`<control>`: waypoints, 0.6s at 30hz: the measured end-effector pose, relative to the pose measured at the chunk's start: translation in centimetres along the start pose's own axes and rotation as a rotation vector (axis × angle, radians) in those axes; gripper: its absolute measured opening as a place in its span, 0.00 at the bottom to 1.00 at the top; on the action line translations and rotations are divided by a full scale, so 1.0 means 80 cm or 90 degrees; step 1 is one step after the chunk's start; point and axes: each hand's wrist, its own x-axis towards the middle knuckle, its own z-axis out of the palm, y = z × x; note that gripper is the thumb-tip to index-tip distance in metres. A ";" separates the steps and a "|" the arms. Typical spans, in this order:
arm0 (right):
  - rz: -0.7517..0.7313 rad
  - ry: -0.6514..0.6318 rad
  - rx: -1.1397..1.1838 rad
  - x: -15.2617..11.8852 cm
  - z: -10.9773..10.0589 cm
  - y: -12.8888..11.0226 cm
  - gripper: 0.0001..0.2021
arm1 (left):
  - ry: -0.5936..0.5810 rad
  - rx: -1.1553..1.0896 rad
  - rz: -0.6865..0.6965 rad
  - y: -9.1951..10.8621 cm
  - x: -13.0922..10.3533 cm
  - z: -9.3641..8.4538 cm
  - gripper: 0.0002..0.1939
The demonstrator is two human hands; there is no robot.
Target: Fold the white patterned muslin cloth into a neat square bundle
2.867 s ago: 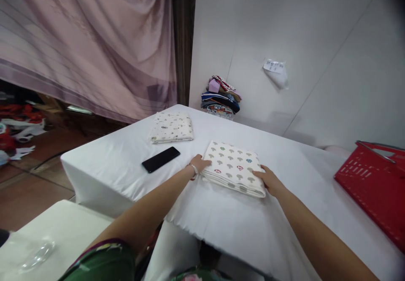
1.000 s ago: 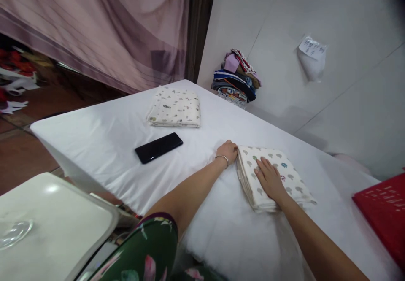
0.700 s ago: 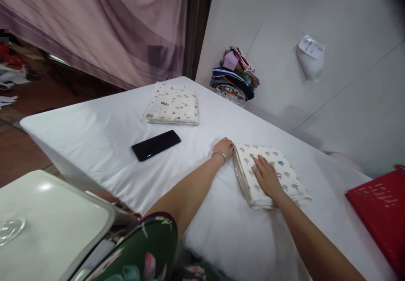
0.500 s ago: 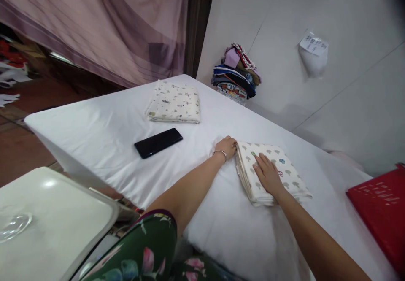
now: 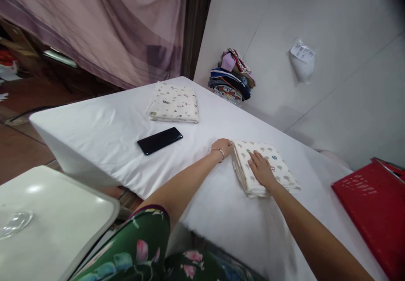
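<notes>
A folded cream cloth (image 5: 284, 175) printed with grey tree shapes and a few coloured motifs lies on the white-covered table (image 5: 95, 133). My right hand (image 5: 262, 170) rests flat on top of it, fingers stretched out. At the cloth's far left corner is my left hand (image 5: 223, 147), a bracelet on its wrist. Its fingers are curled and closed at that corner; the fingertips are partly hidden. Farther back lies a second folded cloth (image 5: 174, 103) with small scattered prints. A black phone (image 5: 160, 140) lies in front of that one.
On the right a red bag-like item (image 5: 367, 205) sits on the table. A stack of folded fabrics (image 5: 232, 78) stands beyond the table's far edge. To the left are a cream plastic lid or stool top (image 5: 63, 213) and a hanging pink curtain (image 5: 142, 28).
The view has shifted slightly, moving the table's things a little in the picture. Both hands keep nearly the same places on the tree-print cloth.
</notes>
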 end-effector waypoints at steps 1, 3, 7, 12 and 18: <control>0.011 -0.011 0.014 0.002 -0.003 0.000 0.24 | -0.022 -0.009 -0.011 0.003 -0.005 0.000 0.12; 0.036 -0.039 0.056 0.005 -0.011 -0.003 0.24 | -0.063 -0.029 -0.026 0.007 -0.018 0.004 0.11; 0.076 -0.035 0.127 0.003 -0.024 -0.016 0.24 | -0.130 -0.082 -0.070 0.013 -0.047 0.016 0.12; 0.037 -0.002 0.151 -0.022 -0.019 -0.040 0.23 | -0.171 -0.160 -0.120 0.026 -0.073 0.026 0.12; 0.030 0.030 0.251 -0.040 -0.019 -0.036 0.22 | -0.185 -0.220 -0.162 0.033 -0.087 0.029 0.09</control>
